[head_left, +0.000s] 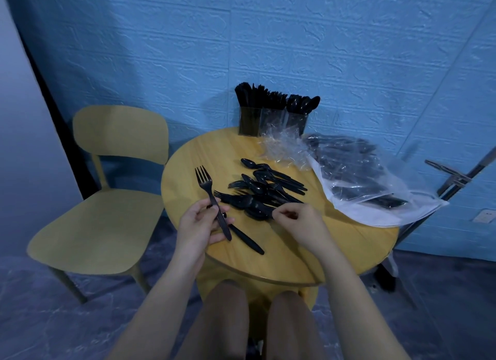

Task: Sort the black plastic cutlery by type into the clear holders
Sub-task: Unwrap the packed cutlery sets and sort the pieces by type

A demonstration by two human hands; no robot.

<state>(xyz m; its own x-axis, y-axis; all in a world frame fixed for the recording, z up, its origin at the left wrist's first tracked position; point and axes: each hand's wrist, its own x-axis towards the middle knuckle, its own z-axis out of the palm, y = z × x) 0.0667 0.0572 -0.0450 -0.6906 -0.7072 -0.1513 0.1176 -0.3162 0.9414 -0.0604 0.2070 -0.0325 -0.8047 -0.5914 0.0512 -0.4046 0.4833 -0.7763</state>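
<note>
**Fork in the left hand, right hand at the loose pile**

The left hand grasps one black fork by its handle, fingers curled round it. The fork's long axis runs away from the person and slightly leftward; its four tines point to the far side, up over the bench, and the handle end crosses the palm toward the near edge. Under that hand a second black piece lies flat, its handle pointing toward the near right; what type it is cannot be told, since its head is hidden.

The right hand has its fingertips drawn together at the near end of the loose pile of cutlery; they appear to pinch a spoon there, though the dark shapes blur together. The pile holds mixed forks and spoons, too overlapped to count, most with heads pointing left and far, handles toward the right.

Three clear holders stand side by side at the bench's far edge against the blue wall, each packed with upright cutlery. Crumpled clear wrap lies just before them, and a plastic bag with more black cutlery covers the right side, hanging over the edge. Bare wood shows along the left rim and the near right. One yellow chair stands to the left.
</note>
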